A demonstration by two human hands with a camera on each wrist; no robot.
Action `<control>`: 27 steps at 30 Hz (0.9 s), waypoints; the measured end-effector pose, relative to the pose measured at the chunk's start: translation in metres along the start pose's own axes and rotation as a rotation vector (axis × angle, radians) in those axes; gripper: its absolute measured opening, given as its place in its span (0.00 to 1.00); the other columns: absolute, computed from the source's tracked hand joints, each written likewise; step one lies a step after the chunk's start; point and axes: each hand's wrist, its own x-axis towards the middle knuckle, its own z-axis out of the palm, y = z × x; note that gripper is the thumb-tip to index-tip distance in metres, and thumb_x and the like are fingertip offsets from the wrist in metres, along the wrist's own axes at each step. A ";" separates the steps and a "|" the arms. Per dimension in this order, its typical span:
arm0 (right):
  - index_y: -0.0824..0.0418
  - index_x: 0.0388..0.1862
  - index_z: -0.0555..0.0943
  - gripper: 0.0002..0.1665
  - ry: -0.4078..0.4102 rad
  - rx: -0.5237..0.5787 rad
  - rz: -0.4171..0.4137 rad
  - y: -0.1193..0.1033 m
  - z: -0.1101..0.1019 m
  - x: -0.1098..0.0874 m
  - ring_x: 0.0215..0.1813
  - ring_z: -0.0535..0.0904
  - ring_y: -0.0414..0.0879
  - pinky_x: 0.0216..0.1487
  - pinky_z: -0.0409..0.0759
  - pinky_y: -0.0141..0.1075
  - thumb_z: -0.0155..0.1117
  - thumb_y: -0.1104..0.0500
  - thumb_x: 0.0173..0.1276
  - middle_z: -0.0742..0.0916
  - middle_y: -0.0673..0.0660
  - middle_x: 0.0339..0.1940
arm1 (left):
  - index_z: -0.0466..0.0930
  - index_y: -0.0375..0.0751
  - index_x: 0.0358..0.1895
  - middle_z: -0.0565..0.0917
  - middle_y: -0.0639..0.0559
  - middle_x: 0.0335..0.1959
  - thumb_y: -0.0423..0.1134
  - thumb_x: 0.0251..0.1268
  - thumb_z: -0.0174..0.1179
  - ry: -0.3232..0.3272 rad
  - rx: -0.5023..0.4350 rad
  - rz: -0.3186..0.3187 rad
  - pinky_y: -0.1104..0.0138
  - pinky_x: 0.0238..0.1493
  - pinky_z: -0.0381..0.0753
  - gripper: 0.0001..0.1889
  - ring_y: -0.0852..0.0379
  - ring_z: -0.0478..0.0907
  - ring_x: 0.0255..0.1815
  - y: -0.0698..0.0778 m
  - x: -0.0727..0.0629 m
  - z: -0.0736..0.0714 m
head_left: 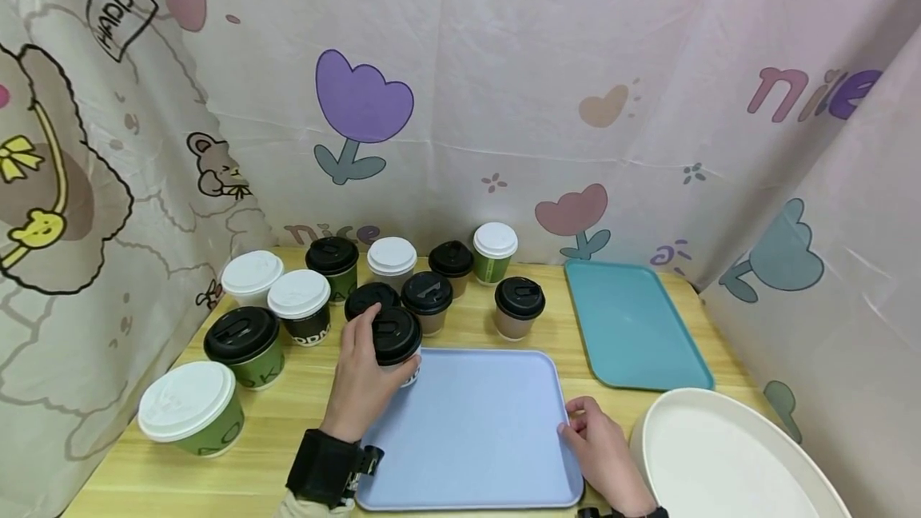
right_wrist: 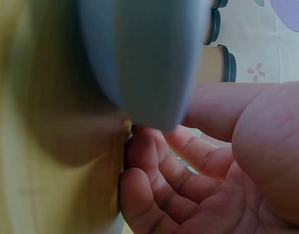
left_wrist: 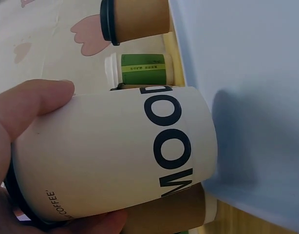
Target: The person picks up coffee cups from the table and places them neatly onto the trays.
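Observation:
My left hand [head_left: 365,380] grips a white paper coffee cup [left_wrist: 115,153] with a black lid [head_left: 396,335], thumb on one side and fingers on the other. Dark letters run round the cup near its base. It is at the far left corner of the light blue tray [head_left: 475,430]; whether its base touches the tray I cannot tell. At the tray's right edge, my right hand [head_left: 600,446] pinches the rim, thumb over it and fingers curled below, as the right wrist view shows.
Several lidded cups stand behind and left of the tray, among them a large green cup [head_left: 209,426] with a white lid and a brown cup [head_left: 515,324]. A teal tray [head_left: 636,326] lies at the back right. In front of it is a white round container [head_left: 727,462]. A printed curtain [head_left: 446,86] surrounds the table.

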 end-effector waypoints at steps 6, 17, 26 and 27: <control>0.67 0.53 0.77 0.16 0.001 0.008 -0.015 -0.002 -0.001 0.001 0.33 0.77 0.42 0.34 0.77 0.37 0.68 0.62 0.71 0.83 0.50 0.31 | 0.58 0.36 0.78 0.63 0.31 0.71 0.40 0.55 0.79 -0.007 0.005 -0.006 0.39 0.69 0.69 0.50 0.34 0.67 0.70 -0.004 0.003 0.003; 0.67 0.53 0.77 0.15 0.011 0.004 -0.025 -0.003 -0.001 0.000 0.33 0.77 0.42 0.34 0.77 0.37 0.68 0.64 0.70 0.83 0.50 0.31 | 0.58 0.36 0.78 0.62 0.30 0.71 0.39 0.54 0.80 -0.009 0.026 -0.022 0.39 0.70 0.68 0.50 0.33 0.66 0.71 -0.008 0.003 0.004; 0.66 0.53 0.78 0.16 0.019 0.004 -0.025 -0.001 -0.001 -0.002 0.34 0.78 0.42 0.34 0.78 0.38 0.68 0.63 0.70 0.84 0.50 0.31 | 0.58 0.36 0.78 0.62 0.30 0.70 0.39 0.55 0.79 -0.013 0.034 -0.040 0.38 0.70 0.68 0.50 0.33 0.66 0.70 -0.010 0.002 0.007; 0.66 0.53 0.78 0.16 0.020 0.004 -0.027 -0.001 -0.001 -0.002 0.34 0.78 0.42 0.34 0.78 0.38 0.68 0.63 0.70 0.84 0.50 0.31 | 0.58 0.36 0.78 0.62 0.30 0.70 0.39 0.55 0.79 -0.013 0.034 -0.041 0.38 0.70 0.68 0.50 0.33 0.66 0.70 -0.010 0.002 0.007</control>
